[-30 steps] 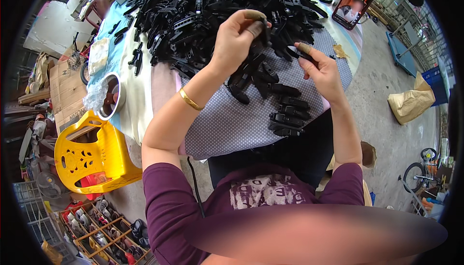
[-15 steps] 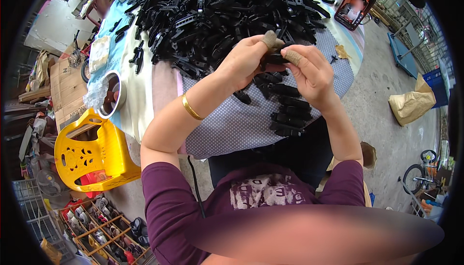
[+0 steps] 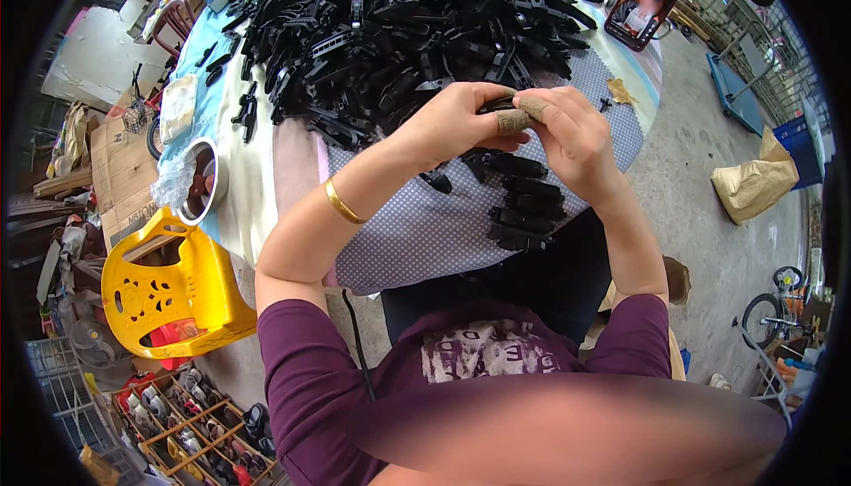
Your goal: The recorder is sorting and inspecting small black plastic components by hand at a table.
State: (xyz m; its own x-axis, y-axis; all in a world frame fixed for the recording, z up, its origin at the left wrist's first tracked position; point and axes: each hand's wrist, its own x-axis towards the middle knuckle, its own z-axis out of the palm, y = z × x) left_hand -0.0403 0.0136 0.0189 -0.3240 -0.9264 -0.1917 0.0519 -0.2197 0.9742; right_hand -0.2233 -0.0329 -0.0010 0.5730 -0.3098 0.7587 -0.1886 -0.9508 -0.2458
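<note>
"Where's the black piece (image 3: 496,106)?"
"Pinched between the left grip (image 3: 463,119) and right grip (image 3: 574,138), mostly hidden."
"The others?"
"Jumbled black heap (image 3: 390,38) beyond both; side-by-side black row (image 3: 526,211) nearer than either."

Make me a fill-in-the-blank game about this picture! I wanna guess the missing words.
The big pile of parts on the table is coloured ____.
The plastic chair beside the table is coloured ____.
The gold bracelet is on the person's ____ arm.
The phone is on the person's ____ side.

Missing words: black; yellow; left; right.
</note>
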